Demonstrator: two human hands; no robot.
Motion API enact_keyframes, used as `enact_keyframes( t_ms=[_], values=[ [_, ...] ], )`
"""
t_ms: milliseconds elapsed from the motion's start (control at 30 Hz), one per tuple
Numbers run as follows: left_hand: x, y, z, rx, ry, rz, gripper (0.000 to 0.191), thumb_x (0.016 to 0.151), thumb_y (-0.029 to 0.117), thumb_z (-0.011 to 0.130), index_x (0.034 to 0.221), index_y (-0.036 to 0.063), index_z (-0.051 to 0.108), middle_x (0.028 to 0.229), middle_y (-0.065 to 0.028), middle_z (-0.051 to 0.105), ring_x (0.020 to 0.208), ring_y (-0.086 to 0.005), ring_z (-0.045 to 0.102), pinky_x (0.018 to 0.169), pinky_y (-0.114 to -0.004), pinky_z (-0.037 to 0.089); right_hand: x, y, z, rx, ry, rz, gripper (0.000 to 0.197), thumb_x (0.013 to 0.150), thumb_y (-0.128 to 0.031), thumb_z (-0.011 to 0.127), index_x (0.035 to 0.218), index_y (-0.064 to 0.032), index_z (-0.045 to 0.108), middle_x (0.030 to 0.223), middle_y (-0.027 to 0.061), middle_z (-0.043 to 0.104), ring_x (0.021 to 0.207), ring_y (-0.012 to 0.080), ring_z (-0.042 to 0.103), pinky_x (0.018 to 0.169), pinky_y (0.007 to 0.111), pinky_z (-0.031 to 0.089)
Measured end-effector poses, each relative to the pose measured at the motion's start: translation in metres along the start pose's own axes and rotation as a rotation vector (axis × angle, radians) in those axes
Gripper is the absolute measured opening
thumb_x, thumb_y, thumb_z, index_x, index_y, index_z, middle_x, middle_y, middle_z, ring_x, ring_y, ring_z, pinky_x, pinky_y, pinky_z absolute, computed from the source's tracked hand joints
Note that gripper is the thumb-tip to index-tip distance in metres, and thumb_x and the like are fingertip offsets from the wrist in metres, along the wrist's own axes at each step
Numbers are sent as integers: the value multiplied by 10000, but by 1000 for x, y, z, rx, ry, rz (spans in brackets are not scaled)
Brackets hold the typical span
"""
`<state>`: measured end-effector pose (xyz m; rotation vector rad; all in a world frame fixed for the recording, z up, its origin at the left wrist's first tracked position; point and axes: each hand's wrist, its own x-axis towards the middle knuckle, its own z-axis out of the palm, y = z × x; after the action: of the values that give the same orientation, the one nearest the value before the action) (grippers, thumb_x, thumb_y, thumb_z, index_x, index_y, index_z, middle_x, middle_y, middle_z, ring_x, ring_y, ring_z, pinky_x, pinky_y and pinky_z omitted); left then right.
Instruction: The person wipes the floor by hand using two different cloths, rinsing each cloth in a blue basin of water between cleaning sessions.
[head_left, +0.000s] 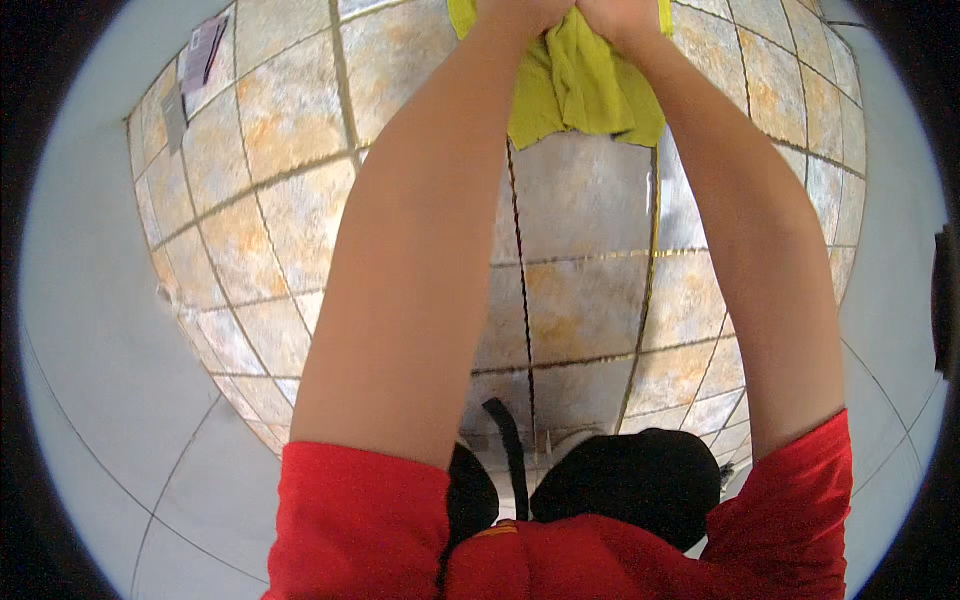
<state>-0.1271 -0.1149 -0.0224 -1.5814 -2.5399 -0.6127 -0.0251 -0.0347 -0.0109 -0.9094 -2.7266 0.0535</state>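
Observation:
My left hand (531, 10) and my right hand (616, 13) are close together at the top edge of the view, with their fingers mostly cut off by it. Both grip a yellow-green cloth (592, 86), which bunches into folds between them. Its lower edge hangs or lies over a tiled surface (581, 199) with beige and orange mottling and dark joints. Both forearms stretch out straight ahead, bare below red short sleeves.
At the upper left, a flat pinkish packet (201, 56) and a narrow grey piece (175, 120) rest on the tiles. A black strap (510, 442) hangs before my body, near my black-clad legs (626, 480). Plain grey tiles (97, 360) border the patterned ones. A dark object (942, 300) shows at the right rim.

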Motion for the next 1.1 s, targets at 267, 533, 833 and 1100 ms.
enact_keyframes(
  t_ms=[267,533,833,1100],
  values=[
    [-175,20,-70,2,-123,174,647,823,340,420,1339,-35,314,1409,-187,296,1308,-319,265,1085,-444,157,-182,-54,-47,60,12,-122,498,890,-319,390,1349,-127,369,1418,95,313,1312,291,270,1060,471,212],
    [-297,67,-119,-142,-62,84,566,824,309,451,1295,0,399,1377,-180,350,1285,-333,305,1059,-468,201,-301,-92,-95,135,-99,-77,496,881,-307,423,1345,-135,379,1426,102,297,1325,294,248,1073,473,178],
    [-321,-32,-182,250,-313,-119,498,879,302,407,1315,62,381,1394,-167,318,1308,-320,258,1060,-435,210,-358,-87,-109,124,-114,-42,484,908,-302,400,1358,-130,352,1439,114,266,1332,306,227,1070,485,174],
    [-345,-84,-210,635,68,-545,477,875,208,386,1313,20,360,1381,-221,315,1284,-362,281,1047,-468,221,-362,-86,-115,100,-179,-57,500,907,-310,387,1363,-113,339,1448,111,244,1342,313,196,1080,491,140]
  ],
)
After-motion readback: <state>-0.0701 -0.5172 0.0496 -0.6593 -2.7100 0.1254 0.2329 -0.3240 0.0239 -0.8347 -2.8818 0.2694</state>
